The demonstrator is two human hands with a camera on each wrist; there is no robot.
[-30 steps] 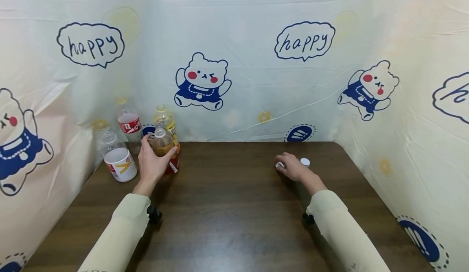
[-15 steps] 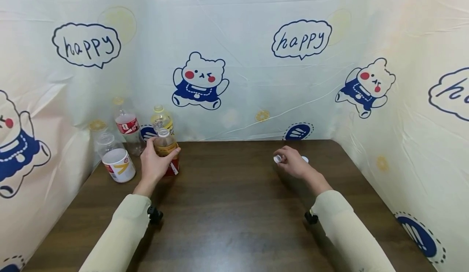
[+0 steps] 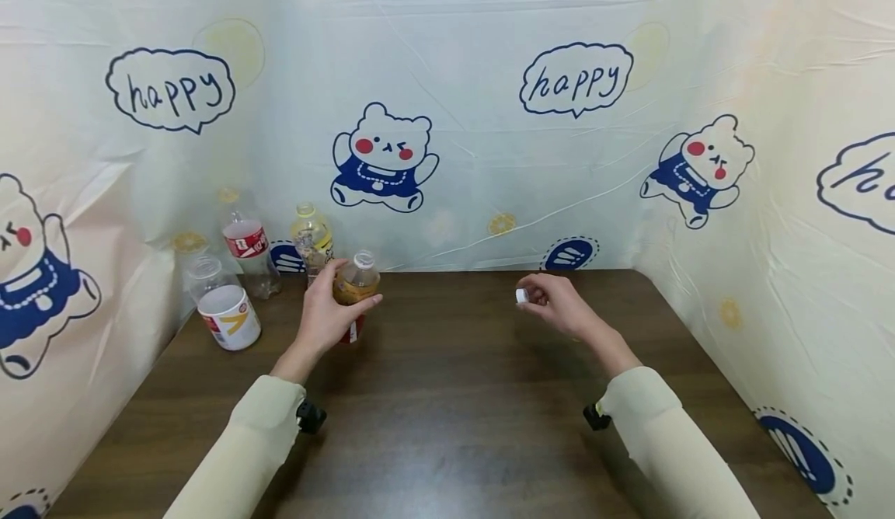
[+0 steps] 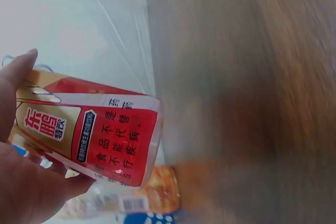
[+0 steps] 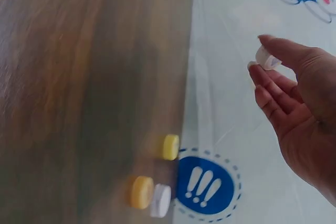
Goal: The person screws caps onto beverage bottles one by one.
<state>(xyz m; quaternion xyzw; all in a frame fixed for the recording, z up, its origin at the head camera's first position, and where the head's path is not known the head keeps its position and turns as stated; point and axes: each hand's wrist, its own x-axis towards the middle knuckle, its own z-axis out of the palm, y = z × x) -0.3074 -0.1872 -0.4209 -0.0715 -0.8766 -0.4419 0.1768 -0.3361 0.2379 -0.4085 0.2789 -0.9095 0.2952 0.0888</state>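
Observation:
A clear-topped drink bottle [image 3: 358, 286] with a gold and red label is in my left hand [image 3: 329, 313], fingers and thumb around its sides. Its neck shows no cap in the head view. The left wrist view shows the bottle's red lower label [image 4: 118, 140] close up, with the left hand [image 4: 26, 177] behind it. My right hand [image 3: 562, 309] pinches a small white bottle cap [image 3: 521, 295] between thumb and fingertips, above the table. In the right wrist view that cap [image 5: 266, 59] sits at the tips of the right hand [image 5: 299, 93].
At the table's [image 3: 447, 395] back left stand a yellow-labelled bottle [image 3: 312, 235], a red-labelled bottle [image 3: 248, 243] and a wide jar [image 3: 229, 317] with a white label. A yellow cap [image 5: 170, 147], an orange cap [image 5: 142, 192] and a white cap [image 5: 160, 201] lie near the back edge.
My left hand has taken hold of the gold and red bottle and carried it right, away from the other bottles. My right hand has lifted the white cap and moved slightly left.

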